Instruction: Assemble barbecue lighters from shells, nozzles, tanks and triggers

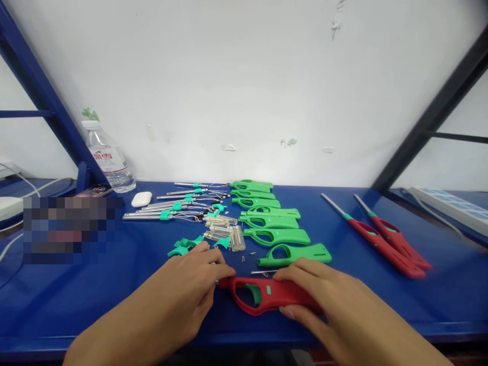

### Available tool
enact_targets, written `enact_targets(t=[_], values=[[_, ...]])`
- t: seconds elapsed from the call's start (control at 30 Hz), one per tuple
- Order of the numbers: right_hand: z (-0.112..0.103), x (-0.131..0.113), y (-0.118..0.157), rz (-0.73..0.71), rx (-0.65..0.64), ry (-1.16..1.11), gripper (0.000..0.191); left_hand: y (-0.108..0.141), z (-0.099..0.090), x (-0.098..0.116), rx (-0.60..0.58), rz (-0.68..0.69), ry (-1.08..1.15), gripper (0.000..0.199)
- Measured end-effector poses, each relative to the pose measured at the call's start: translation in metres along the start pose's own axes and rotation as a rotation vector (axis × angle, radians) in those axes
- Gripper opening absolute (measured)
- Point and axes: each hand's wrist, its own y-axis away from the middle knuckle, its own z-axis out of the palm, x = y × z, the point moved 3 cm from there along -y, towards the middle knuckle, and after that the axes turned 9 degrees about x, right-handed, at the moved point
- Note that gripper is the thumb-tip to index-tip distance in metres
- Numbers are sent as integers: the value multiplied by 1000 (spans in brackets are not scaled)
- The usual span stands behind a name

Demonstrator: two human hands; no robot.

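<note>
A red lighter casing [272, 293] with a green trigger lies near the front edge of the blue table. My right hand [320, 290] is wrapped over its wide handle end. At its narrow left end, the bent fingers of my left hand [198, 279] grip the nozzle, whose tip they mostly cover. Just behind the casing is a thin metal rod [264, 272]. Several green casings [297, 254] stand in a column beyond it. To their left are clear fuel tanks [237, 238], teal trigger pieces [186, 245] and metal tubes with wires [152, 216]. Tiny screws [243, 258] lie between.
Two red lighters [385, 246] with metal tubes lie on the right of the blue table [125, 305]. A water bottle [110, 160] and a white case [141, 199] are at the back left. A pixelated patch covers the left side. Blue frame posts flank the white wall.
</note>
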Motion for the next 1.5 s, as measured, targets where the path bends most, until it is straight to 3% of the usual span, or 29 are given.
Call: enact_targets(t=[0.33,0.57,0.83,1.13,1.3,1.5], values=[[-1,-4,-1,13,20,-6,26,-8,13,-9,-49,52,-20,32],[6,-2,-4,102,-94,2,35,-9,17,-14,-59,14,26,28],[2,-1,-5,30,-3,-39,24,-9,14,-8,-69,-4,18,29],[16,1,-4,171,-75,-46,24,-14,22,-5,-48,-71,7,33],[14,5,-6,240,-116,-103,20,-9,15,5,-30,-104,12,33],[8,-3,-8,309,-179,-79,25,-5,15,8,-27,-22,-92,40]])
